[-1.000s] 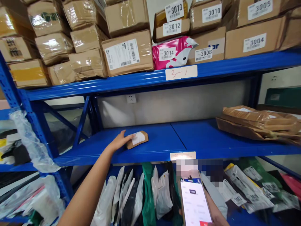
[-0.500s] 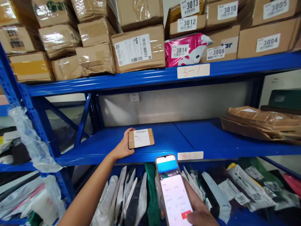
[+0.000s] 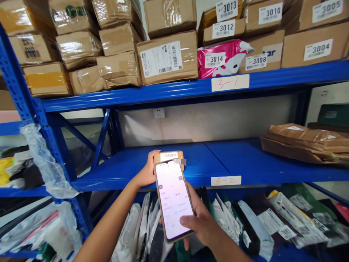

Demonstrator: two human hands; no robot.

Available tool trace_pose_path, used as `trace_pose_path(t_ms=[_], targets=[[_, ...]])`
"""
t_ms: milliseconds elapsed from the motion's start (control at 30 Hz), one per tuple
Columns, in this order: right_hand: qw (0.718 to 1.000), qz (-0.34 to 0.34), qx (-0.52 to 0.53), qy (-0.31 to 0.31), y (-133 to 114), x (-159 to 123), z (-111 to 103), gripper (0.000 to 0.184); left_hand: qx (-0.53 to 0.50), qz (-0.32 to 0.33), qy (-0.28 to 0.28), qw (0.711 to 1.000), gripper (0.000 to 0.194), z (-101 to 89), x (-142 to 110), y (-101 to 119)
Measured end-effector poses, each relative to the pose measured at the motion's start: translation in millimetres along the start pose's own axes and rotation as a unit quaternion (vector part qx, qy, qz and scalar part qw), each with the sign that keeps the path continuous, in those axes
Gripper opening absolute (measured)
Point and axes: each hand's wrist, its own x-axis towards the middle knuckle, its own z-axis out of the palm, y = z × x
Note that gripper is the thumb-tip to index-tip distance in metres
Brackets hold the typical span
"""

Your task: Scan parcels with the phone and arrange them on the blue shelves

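My left hand (image 3: 149,170) grips the left side of a small brown cardboard box (image 3: 157,157) at the front of the middle blue shelf (image 3: 196,154). A white barcode label (image 3: 169,156) shows on the box's top part. In my right hand (image 3: 200,218) is a smartphone (image 3: 176,200) with a lit, mostly white screen, and my thumb rests over its lower right part. The phone is in front of the box and hides most of its face. Whether phone and box touch I cannot tell.
Taped cardboard boxes (image 3: 120,69) and a pink parcel (image 3: 220,60) fill the upper shelf. Flat brown parcels (image 3: 305,142) lie at the right of the middle shelf. Bagged parcels (image 3: 294,218) stand below. A blue upright post (image 3: 54,153) rises at the left.
My right hand has brought the phone left and up, in front of the box. Its screen has changed from a blue-topped page to a mostly white one. My left hand still holds the box.
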Motion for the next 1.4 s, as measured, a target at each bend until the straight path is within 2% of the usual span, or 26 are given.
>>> trace_pose_path(t_ms=[133, 367, 667, 933, 1133, 1400], targets=[[1.0, -0.01, -0.02, -0.012, -7.3, 2.6, 7.5, 0.091, -0.002, 0.0, 0.016, 1.0, 0.091, 0.9, -1.2, -3.2], [0.999, -0.014, -0.021, -0.02, -7.9, -0.6, 12.2, 0.083, 0.001, -0.025, 0.019, 0.999, 0.094, 0.3, -1.2, 0.4], [1.0, -0.018, -0.014, -0.016, -10.7, -2.8, 13.7, 0.088, 0.0, -0.004, 0.012, 1.0, 0.092, -0.9, 0.0, 4.7], [0.999, -0.029, -0.019, -0.031, -11.1, -2.5, 14.3, 0.086, 0.001, -0.009, 0.024, 1.0, 0.088, 0.1, -0.8, 2.6], [0.999, -0.026, -0.015, -0.023, -9.4, -1.6, 12.9, 0.084, -0.004, -0.011, 0.027, 1.0, 0.092, 1.6, -2.2, -1.4], [0.999, -0.025, -0.009, -0.031, -9.4, -2.2, 11.7, 0.089, -0.005, -0.015, 0.021, 1.0, 0.09, 1.9, -1.5, -0.1]])
